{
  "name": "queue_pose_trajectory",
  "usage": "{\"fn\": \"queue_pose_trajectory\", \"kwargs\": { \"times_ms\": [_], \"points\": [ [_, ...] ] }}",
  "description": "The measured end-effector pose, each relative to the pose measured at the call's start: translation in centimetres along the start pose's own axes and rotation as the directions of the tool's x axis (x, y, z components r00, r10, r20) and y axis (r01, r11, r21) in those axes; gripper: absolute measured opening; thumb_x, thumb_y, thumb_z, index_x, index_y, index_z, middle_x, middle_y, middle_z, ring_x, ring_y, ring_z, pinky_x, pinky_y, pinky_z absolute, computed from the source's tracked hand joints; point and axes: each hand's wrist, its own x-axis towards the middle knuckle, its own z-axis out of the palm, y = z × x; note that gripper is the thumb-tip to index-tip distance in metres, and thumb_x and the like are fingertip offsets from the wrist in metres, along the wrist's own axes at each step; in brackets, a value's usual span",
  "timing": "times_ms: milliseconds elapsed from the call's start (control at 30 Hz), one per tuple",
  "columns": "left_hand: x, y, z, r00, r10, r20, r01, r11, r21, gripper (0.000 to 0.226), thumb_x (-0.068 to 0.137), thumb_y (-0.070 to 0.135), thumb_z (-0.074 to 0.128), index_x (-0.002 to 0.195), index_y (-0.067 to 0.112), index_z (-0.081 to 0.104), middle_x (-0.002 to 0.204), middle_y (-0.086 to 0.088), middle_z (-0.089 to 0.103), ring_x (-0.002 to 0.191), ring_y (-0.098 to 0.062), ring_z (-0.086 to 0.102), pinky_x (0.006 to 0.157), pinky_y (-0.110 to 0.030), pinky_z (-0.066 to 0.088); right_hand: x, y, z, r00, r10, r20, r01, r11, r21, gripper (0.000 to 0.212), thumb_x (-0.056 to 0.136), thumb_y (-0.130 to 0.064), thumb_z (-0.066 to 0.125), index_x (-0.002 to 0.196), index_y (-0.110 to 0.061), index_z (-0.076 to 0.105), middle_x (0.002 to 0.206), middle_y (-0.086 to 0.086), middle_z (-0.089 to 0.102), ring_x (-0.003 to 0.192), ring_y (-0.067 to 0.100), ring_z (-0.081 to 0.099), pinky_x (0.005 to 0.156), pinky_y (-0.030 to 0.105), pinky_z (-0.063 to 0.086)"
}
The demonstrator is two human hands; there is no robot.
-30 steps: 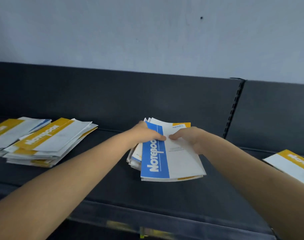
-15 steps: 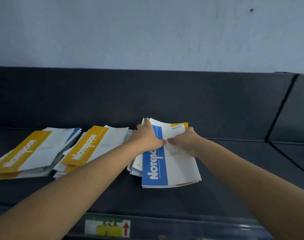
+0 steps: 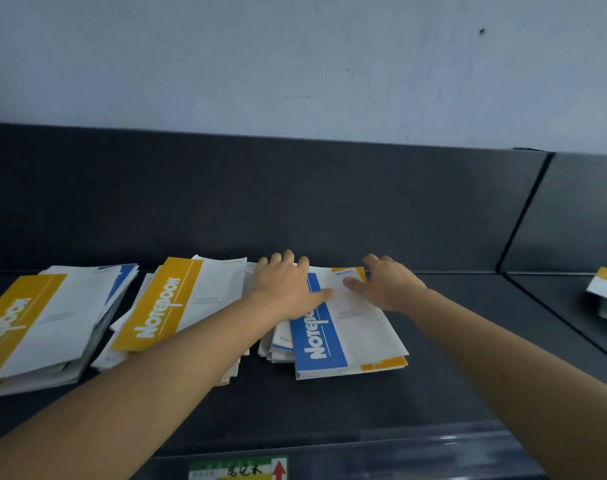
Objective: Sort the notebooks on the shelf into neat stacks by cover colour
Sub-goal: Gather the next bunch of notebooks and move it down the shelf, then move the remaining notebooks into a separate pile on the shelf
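Shelf deck [image 3: 364, 403]: dark grey, flat, backed by a dark back panel [image 3: 295, 202].
Wall [image 3: 295, 64]: pale blue-grey and scuffed.
Front rail [image 3: 433, 441]: glossy, carrying a green-and-yellow label [image 3: 239, 471] with a red arrow.
Blue-topped stack [image 3: 350, 334]: mid-shelf, fanned.
Yellow-topped stacks: one just left [image 3: 177, 299], another further left [image 3: 35, 323].
Left grip [image 3: 284, 289]: fingers spread, resting on the blue-topped stack, clasping nothing.
Right grip [image 3: 388, 289]: likewise spread, thumb on the white cover.
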Motion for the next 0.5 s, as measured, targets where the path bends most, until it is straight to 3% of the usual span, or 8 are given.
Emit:
{"fn": "queue_pose_trajectory", "kwargs": {
  "times_ms": [233, 400, 500],
  "points": [
    [2.0, 2.7, -2.3, 0.993, 0.109, -0.045, -0.109, 0.994, 0.0, 0.091, 0.085, 0.079, 0.027, 0.149, 0.014, 0.027, 0.15, -0.012, 0.037, 0.134, -0.031, 0.038, 0.106, -0.043, 0.032, -2.0, 5.9, -2.2, 0.992, 0.096, -0.083, -0.108, 0.982, -0.157, 0.066, 0.092, -0.06, 0.04, 0.142, -0.018, 0.033, 0.137, 0.009, 0.045, 0.126, 0.031, 0.043, 0.099, 0.043, 0.039],
    [3.3, 8.4, -4.3, 0.973, 0.189, -0.132, -0.193, 0.981, -0.022, 0.096, 0.085, 0.079, 0.025, 0.153, 0.012, 0.015, 0.15, -0.013, 0.038, 0.134, -0.032, 0.039, 0.105, -0.042, 0.032, -3.3, 11.7, -4.5, 0.979, 0.158, -0.133, -0.192, 0.931, -0.309, 0.062, 0.093, -0.059, 0.039, 0.137, -0.016, 0.035, 0.134, 0.009, 0.044, 0.125, 0.029, 0.043, 0.098, 0.04, 0.037],
    [4.0, 13.3, -5.1, 0.966, 0.218, -0.14, -0.224, 0.974, -0.03, 0.097, 0.085, 0.08, 0.026, 0.153, 0.012, 0.018, 0.15, -0.013, 0.039, 0.134, -0.032, 0.04, 0.105, -0.042, 0.032, -3.5, 16.7, -5.9, 0.964, 0.19, -0.185, -0.243, 0.91, -0.335, 0.061, 0.092, -0.06, 0.041, 0.134, -0.016, 0.037, 0.133, 0.008, 0.044, 0.125, 0.028, 0.043, 0.097, 0.039, 0.037]
  ]
}}
